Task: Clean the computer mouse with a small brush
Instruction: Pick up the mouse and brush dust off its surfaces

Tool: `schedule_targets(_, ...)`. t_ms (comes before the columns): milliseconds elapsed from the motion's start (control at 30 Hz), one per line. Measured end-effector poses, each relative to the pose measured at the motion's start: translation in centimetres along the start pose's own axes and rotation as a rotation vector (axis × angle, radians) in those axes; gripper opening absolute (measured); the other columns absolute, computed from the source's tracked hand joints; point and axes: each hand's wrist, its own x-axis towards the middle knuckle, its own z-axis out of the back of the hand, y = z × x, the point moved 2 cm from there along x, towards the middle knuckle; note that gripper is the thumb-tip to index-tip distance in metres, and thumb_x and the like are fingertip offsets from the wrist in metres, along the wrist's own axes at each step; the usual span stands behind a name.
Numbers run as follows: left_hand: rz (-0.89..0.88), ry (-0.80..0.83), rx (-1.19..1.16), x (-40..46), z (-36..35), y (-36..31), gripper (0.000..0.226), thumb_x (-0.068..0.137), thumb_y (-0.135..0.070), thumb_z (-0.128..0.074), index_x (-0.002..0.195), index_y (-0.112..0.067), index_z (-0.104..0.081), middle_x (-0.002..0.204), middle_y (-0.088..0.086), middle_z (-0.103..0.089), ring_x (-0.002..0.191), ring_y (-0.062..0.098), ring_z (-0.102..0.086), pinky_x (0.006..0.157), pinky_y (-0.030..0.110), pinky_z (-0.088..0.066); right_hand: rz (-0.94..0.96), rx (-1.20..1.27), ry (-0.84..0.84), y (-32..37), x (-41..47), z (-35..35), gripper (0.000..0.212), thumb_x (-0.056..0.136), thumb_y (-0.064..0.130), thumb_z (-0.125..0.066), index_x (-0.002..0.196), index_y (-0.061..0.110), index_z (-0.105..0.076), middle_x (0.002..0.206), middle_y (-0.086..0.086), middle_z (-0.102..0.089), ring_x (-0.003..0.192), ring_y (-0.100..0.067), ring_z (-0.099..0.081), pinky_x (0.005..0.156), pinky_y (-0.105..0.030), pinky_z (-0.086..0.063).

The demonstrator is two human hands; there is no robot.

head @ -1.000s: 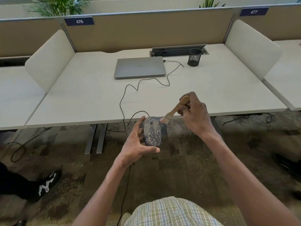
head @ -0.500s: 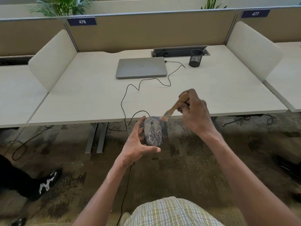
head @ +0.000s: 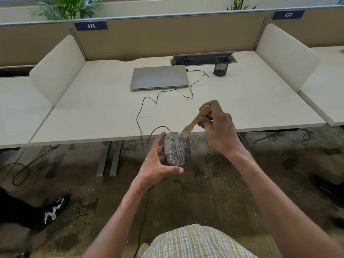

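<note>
Off the tabletop (head: 104, 112), left hand (head: 156, 164) grips the mouse (head: 174, 151) steady so right hand's (head: 219, 127) gripped brush (head: 195, 121) reaches its front.

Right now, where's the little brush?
In the head view, the brush is right of centre, gripped by the right hand above the desk's front edge, its bristles on the front of the mouse held in the left hand.
</note>
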Motion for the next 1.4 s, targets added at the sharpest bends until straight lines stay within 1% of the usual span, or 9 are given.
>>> schedule_targets(233,0.012,-0.018,-0.016,-0.2,-0.1,-0.1,0.130,0.042,-0.050,-0.107,0.145,-0.070,-0.031,0.153,0.003,-0.055,0.137,0.020,-0.061,0.116,0.056,-0.048,-0.016,-0.042,0.015,-0.7,-0.5,0.2,0.032,0.095,-0.009,-0.053,0.109,0.019,-0.049,0.087,0.002,-0.066,0.081,-0.006,-0.067,0.067,-0.021,-0.056)
schedule_targets(467,0.014,-0.004,-0.033,0.1,-0.3,-0.4,0.140,0.042,-0.047,-0.108,0.156,-0.056,-0.028,0.153,0.006,-0.055,0.135,0.023,-0.063,0.114,0.058,-0.049,0.015,-0.003,0.032,-0.2,-0.5,-0.4,0.032,0.095,-0.008,-0.055,0.109,0.020,-0.049,0.088,0.004,-0.067,0.083,-0.008,-0.068,0.073,-0.029,-0.059)
schedule_targets(667,0.029,0.003,-0.010,0.0,0.0,-0.5,0.137,0.041,-0.050,-0.107,0.152,-0.062,-0.028,0.156,0.004,-0.051,0.135,0.021,-0.062,0.114,0.055,-0.050,0.019,-0.046,0.003,-0.4,0.1,0.0,0.035,0.093,-0.012,-0.052,0.110,0.019,-0.049,0.086,0.006,-0.065,0.082,-0.006,-0.067,0.071,-0.026,-0.058)
schedule_targets(800,0.032,0.035,0.010,0.1,-0.2,-0.7,0.137,0.047,-0.036,-0.105,0.156,-0.060,-0.026,0.156,0.002,-0.051,0.134,0.019,-0.063,0.112,0.053,-0.052,0.092,-0.076,0.001,0.7,1.3,-0.5,0.031,0.093,-0.009,-0.055,0.111,0.015,-0.050,0.085,0.004,-0.066,0.077,-0.011,-0.065,0.069,-0.016,-0.054)
schedule_targets(833,0.034,0.042,0.010,0.1,-0.2,-0.8,0.137,0.048,-0.034,-0.105,0.156,-0.059,-0.025,0.156,0.003,-0.051,0.133,0.019,-0.064,0.112,0.053,-0.052,0.113,-0.092,0.012,0.9,1.5,-0.7,0.030,0.093,-0.009,-0.056,0.112,0.015,-0.050,0.085,0.003,-0.065,0.076,-0.012,-0.065,0.067,-0.017,-0.053)
schedule_targets(967,0.046,0.043,0.005,0.1,-0.2,-0.9,0.136,0.048,-0.030,-0.104,0.156,-0.059,-0.025,0.153,0.002,-0.053,0.132,0.020,-0.065,0.112,0.054,-0.052,0.187,-0.165,0.095,1.6,1.3,-1.4,0.029,0.094,-0.009,-0.056,0.112,0.012,-0.048,0.086,-0.002,-0.066,0.076,-0.022,-0.066,0.067,-0.040,-0.057)
schedule_targets(1133,0.051,0.020,0.035,-0.2,-0.1,-1.0,0.136,0.048,-0.034,-0.103,0.156,-0.059,-0.024,0.157,0.006,-0.048,0.137,0.023,-0.060,0.115,0.057,-0.049,0.185,-0.193,0.109,1.7,1.3,-1.0,0.034,0.092,-0.012,-0.054,0.112,0.015,-0.048,0.090,-0.002,-0.068,0.081,-0.022,-0.068,0.071,-0.044,-0.057)
schedule_targets(1267,0.050,0.020,0.035,-0.3,-0.2,-1.2,0.138,0.049,-0.032,-0.103,0.157,-0.058,-0.023,0.158,0.007,-0.049,0.138,0.024,-0.059,0.117,0.058,-0.046,0.204,-0.190,0.098,2.5,1.7,-1.0,0.033,0.092,-0.011,-0.055,0.113,0.013,-0.049,0.091,0.000,-0.068,0.082,-0.020,-0.068,0.072,-0.042,-0.057)
schedule_targets(1400,0.052,0.016,0.048,-0.5,-0.1,-1.2,0.136,0.054,-0.022,-0.104,0.158,-0.056,-0.024,0.156,0.006,-0.050,0.136,0.023,-0.061,0.115,0.056,-0.049,0.201,-0.257,0.143,2.5,1.1,-1.0,0.033,0.093,-0.009,-0.055,0.113,0.015,-0.047,0.092,-0.001,-0.069,0.081,-0.024,-0.068,0.070,-0.044,-0.057)
